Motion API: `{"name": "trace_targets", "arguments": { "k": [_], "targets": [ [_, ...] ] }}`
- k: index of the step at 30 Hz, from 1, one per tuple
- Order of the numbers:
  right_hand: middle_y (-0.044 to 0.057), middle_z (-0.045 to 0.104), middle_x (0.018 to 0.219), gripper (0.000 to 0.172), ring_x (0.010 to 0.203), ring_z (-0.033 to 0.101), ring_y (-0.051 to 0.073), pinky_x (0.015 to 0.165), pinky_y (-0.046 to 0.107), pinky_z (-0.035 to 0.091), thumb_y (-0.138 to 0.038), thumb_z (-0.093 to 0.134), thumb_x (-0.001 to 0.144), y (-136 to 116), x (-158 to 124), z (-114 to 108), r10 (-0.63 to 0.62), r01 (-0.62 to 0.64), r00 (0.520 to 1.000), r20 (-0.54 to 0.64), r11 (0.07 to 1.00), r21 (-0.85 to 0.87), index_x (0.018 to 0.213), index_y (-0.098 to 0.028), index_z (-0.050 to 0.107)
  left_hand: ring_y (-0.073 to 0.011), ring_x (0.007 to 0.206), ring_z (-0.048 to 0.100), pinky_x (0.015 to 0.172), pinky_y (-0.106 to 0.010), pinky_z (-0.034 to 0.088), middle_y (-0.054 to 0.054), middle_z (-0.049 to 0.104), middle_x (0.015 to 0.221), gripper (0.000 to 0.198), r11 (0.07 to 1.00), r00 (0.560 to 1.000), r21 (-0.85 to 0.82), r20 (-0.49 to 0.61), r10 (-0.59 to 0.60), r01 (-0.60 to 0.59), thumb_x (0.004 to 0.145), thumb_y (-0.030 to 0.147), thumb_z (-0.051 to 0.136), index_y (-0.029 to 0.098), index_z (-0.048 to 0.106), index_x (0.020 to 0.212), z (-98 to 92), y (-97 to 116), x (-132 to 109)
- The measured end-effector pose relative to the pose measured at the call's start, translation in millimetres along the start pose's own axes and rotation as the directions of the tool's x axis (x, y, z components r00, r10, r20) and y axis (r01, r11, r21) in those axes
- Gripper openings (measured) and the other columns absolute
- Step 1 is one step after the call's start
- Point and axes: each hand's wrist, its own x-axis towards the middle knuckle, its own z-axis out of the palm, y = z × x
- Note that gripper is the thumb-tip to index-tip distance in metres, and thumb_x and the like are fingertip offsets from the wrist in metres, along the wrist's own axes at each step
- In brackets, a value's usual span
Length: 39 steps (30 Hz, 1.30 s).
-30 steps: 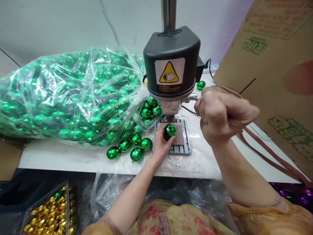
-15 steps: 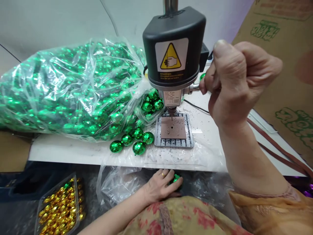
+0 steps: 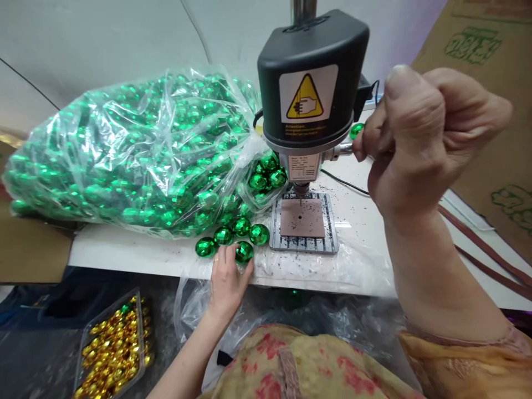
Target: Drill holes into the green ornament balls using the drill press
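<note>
A small bench drill press [image 3: 312, 83] with a black head and a yellow warning sticker stands on the white table [image 3: 124, 256]. My right hand [image 3: 419, 133] is a fist closed around the press's feed lever [image 3: 344, 148], raised high. The bit hangs above the brown pad on the press base plate [image 3: 302, 221], which carries nothing. My left hand [image 3: 228, 277] reaches over the table's front edge, its fingers curling onto one green faceted bauble [image 3: 244, 251] among several loose baubles [image 3: 233, 235] left of the base.
A big clear plastic bag of green baubles [image 3: 124, 155] fills the table's left side. A clear tray of gold baubles [image 3: 112, 349] sits low at the left. A cardboard box [image 3: 494, 111] leans at the right. Clear plastic sheeting [image 3: 332, 321] hangs below the table edge.
A second ago my left hand held a bauble under the bit. It dropped below the table edge with it, then came back up onto a loose bauble. My right hand raised the lever.
</note>
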Motion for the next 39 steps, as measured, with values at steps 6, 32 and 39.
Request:
{"name": "trace_targets", "arguments": {
  "k": [6, 32, 39],
  "targets": [
    [-0.007, 0.035, 0.047, 0.045, 0.043, 0.038, 0.003, 0.044, 0.025, 0.03, -0.016, 0.061, 0.091, 1, 0, 1, -0.003, 0.003, 1.0, -0.011, 1.0, 0.008, 0.053, -0.018, 0.038, -0.0189, 0.094, 0.066, 0.084, -0.032, 0.056, -0.006, 0.059, 0.111, 0.048, 0.759, 0.959, -0.589, 0.121, -0.255, 0.276, 0.082, 0.039, 0.074, 0.024, 0.062, 0.126, -18.8, 27, 6],
    [-0.007, 0.03, 0.049, 0.054, 0.042, 0.032, 0.002, 0.046, 0.025, 0.026, -0.034, 0.061, 0.094, -10, 3, 1, 0.065, -0.054, 0.996, 0.056, 0.984, -0.171, 0.056, -0.02, 0.026, -0.0244, 0.125, 0.063, 0.11, -0.04, 0.05, -0.011, 0.065, 0.133, 0.054, 0.464, 0.988, -0.874, 0.107, -0.113, 0.148, 0.091, 0.05, 0.069, 0.022, 0.053, 0.134, 95.2, 98, 78],
    [-0.007, 0.033, 0.049, 0.056, 0.042, 0.034, 0.001, 0.045, 0.023, 0.028, -0.045, 0.059, 0.093, -11, 3, 1, 0.068, -0.056, 0.996, 0.049, 0.977, -0.204, 0.055, -0.02, 0.027, -0.0274, 0.132, 0.057, 0.116, -0.045, 0.044, -0.01, 0.063, 0.135, 0.052, 0.629, 0.998, -0.776, 0.061, -0.008, 0.053, 0.086, 0.04, 0.075, 0.023, 0.058, 0.132, 88.8, 102, 80]
  ]
}}
